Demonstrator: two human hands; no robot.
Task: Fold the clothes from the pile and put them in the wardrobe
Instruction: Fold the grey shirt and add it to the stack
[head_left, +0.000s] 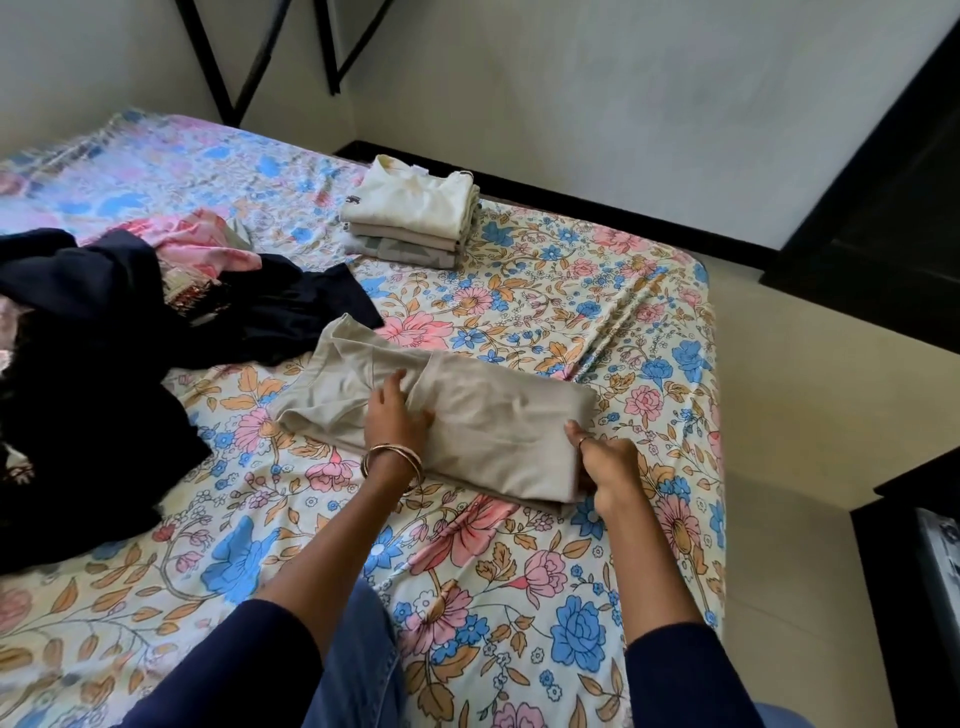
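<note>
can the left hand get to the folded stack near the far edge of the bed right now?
Probably, but not at once. The left hand is flat on the beige garment, which the right hand grips. The bedsheet between it and the folded stack lies bare; she might need to lean.

1 beige garment (467, 415), half-folded; 1 stack of 3 folded garments (410, 213); 1 unfolded pile (104, 332); 2 bangles (392, 457).

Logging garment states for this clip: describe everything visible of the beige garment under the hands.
The beige garment is plain, soft-looking cloth, partly folded, lying flat on the floral bedsheet. Its right part is doubled into layers; the left part is still spread. The left hand presses its middle; the right hand pinches its near right corner.
</note>
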